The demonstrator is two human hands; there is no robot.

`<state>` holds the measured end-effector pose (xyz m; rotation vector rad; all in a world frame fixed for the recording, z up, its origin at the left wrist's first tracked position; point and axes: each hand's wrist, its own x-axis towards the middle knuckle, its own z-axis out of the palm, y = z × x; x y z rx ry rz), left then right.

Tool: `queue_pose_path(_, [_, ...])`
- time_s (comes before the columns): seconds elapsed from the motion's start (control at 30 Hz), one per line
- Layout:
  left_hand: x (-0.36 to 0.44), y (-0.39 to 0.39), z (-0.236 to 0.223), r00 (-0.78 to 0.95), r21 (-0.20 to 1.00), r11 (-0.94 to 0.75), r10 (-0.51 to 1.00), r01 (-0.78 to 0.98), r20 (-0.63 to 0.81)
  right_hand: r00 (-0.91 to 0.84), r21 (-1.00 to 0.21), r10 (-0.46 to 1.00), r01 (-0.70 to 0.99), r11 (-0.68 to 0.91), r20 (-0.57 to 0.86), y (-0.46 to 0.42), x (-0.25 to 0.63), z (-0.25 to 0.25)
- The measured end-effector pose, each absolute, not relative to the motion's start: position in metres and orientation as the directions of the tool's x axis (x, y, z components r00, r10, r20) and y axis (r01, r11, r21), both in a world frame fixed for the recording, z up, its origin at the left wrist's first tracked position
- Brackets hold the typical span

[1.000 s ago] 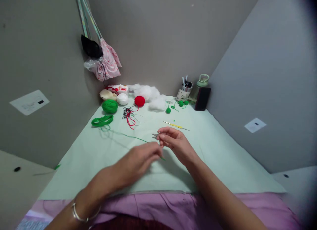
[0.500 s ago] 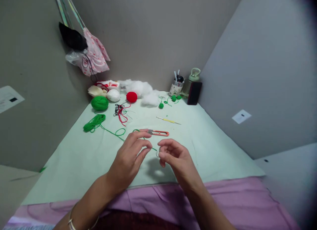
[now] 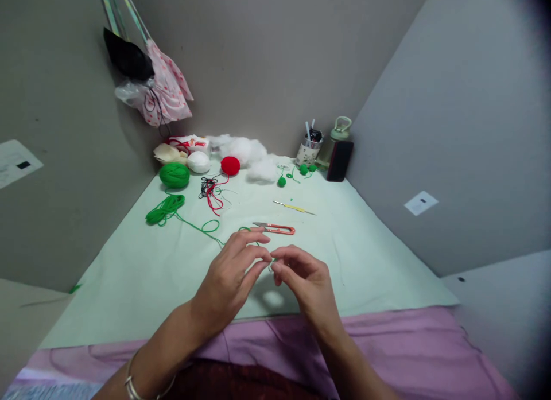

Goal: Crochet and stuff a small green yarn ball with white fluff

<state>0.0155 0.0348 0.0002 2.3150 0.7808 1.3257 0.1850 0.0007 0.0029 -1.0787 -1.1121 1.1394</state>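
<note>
My left hand (image 3: 235, 279) pinches a strand of green yarn (image 3: 193, 226) between thumb and forefinger, its other fingers held out loosely. Fingertip to fingertip with it, my right hand (image 3: 309, 282) is closed in a pinch at the yarn's end. A thin small loop shows just below the meeting fingertips, too fine to make out well. From the left hand the strand runs back to a loose green hank (image 3: 166, 209). Orange-handled thread snips (image 3: 279, 229) lie just beyond the left fingers. Farther back rests a yellow-handled crochet hook (image 3: 295, 208).
Along the back stand a green yarn ball (image 3: 174, 175), a white ball (image 3: 198, 162), a red ball (image 3: 230, 166) and white stuffing (image 3: 245, 152). Small green balls (image 3: 303, 169), a pen cup (image 3: 308, 152), a bottle (image 3: 340, 130) and a phone (image 3: 340, 161) are at back right.
Both hands have come closer together, so the gap between their fingertips has closed. The short green strand between them is now mostly covered by the fingers.
</note>
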Motion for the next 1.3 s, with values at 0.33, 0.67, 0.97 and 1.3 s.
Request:
queue_pose_path(0.33, [0.016,0.018,0.008,0.109,0.962,-0.232,0.962,-0.146,0.249,0.256,-0.973,0.952,-0.111,0.201,0.167,0.010,0.196,0.002])
queue_pose_path(0.67, [0.045,0.025,0.033,0.201,0.715,0.102,0.978,-0.692,0.055,-0.006,-0.860,0.875,0.181,0.476,0.483,-0.020,0.189,0.005])
queue_pose_path(0.97, [0.038,0.026,0.009,0.277,0.849,-0.511,0.842,0.136,0.463,0.202,-0.967,0.950,-0.041,0.250,0.237,-0.010,0.193,0.005])
queue_pose_path(1.3, [0.041,0.031,0.003,0.139,0.956,0.022,0.990,-0.291,0.019,0.262,-0.974,0.960,-0.177,0.144,0.094,-0.002,0.177,0.000])
